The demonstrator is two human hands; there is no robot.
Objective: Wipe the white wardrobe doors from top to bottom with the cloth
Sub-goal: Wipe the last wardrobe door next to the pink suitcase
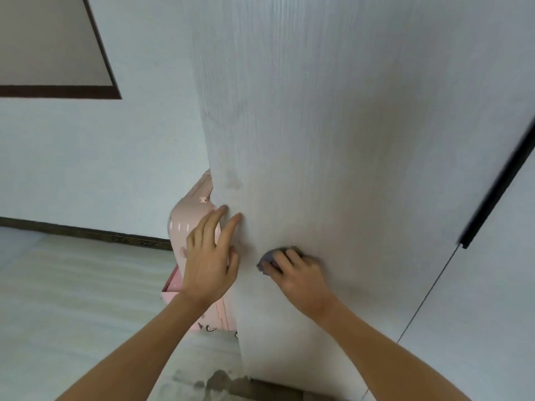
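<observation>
The white wardrobe door (333, 125) with a fine wood grain fills the middle of the view. My right hand (301, 277) presses a small grey cloth (267, 260) against the door's lower part, fingers curled over it. My left hand (210, 261) rests with straight fingertips on the door near its left edge, level with the cloth. A faint darker smudge (233, 180) shows on the door above my left fingers.
A pink plastic object (188, 221) stands behind the door's left edge against the white wall (101, 157). A black vertical handle (498, 186) and a seam to the neighbouring door (492, 299) lie to the right. Pale floor (72, 285) spreads lower left.
</observation>
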